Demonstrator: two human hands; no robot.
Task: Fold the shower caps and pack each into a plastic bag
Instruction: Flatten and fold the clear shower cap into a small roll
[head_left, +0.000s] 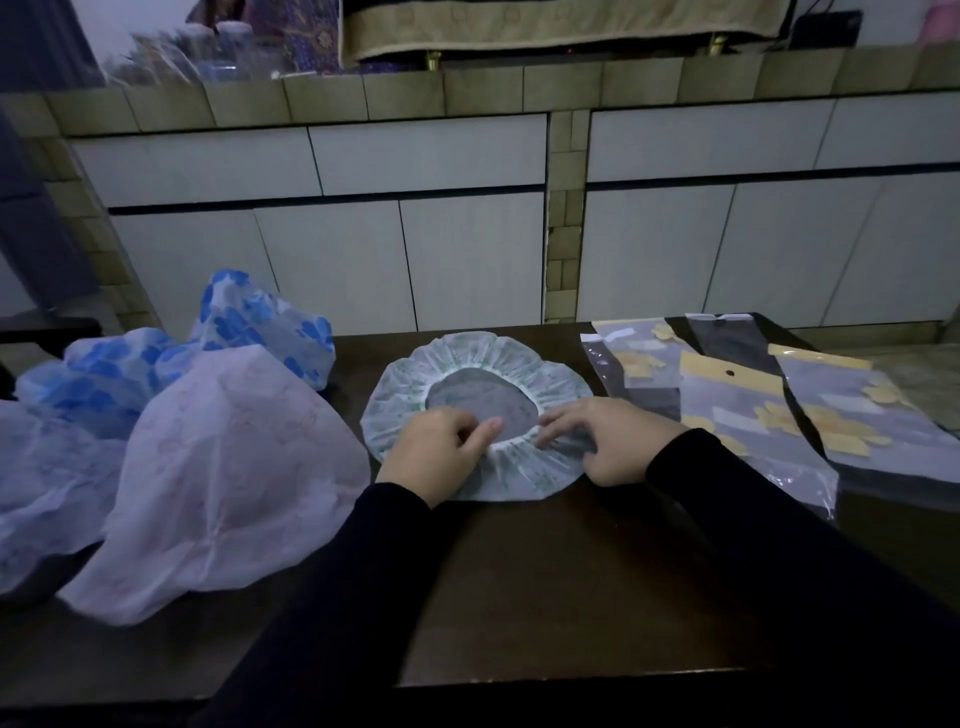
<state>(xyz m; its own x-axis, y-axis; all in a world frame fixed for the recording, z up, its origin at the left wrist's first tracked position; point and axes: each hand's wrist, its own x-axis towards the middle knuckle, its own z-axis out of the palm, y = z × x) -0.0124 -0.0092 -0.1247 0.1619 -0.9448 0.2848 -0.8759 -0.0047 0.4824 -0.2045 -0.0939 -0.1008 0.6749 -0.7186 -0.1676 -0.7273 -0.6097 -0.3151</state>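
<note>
1. A shower cap (475, 369), white with a faint green print, lies spread flat and opening-up on the dark table (545, 571), roughly at its centre. The elastic rim forms an oval through which the table shows.
2. The left hand (434, 457) rests on the cap's near-left edge, fingers curled, thumb and fingers pinching the elastic rim.
3. The right hand (608, 439) lies on the cap's near-right portion, fingers extended towards the rim and pressing the gathered material; whether they pinch it cannot be told.
4. Both arms wear dark sleeves (779, 545).
5. A heap of unfolded caps (218, 467) sits at the table's left: a pale, faintly patterned one in front, one with blue flowers (260, 322) behind it, further pale ones at the far left.
6. Flat plastic bags (737, 415) with yellow flower print and header strips lie overlapping at the table's right, just beside the spread cap, apart from both hands.
7. White cabinet doors (467, 260) and a tiled counter stand behind the table.
</note>
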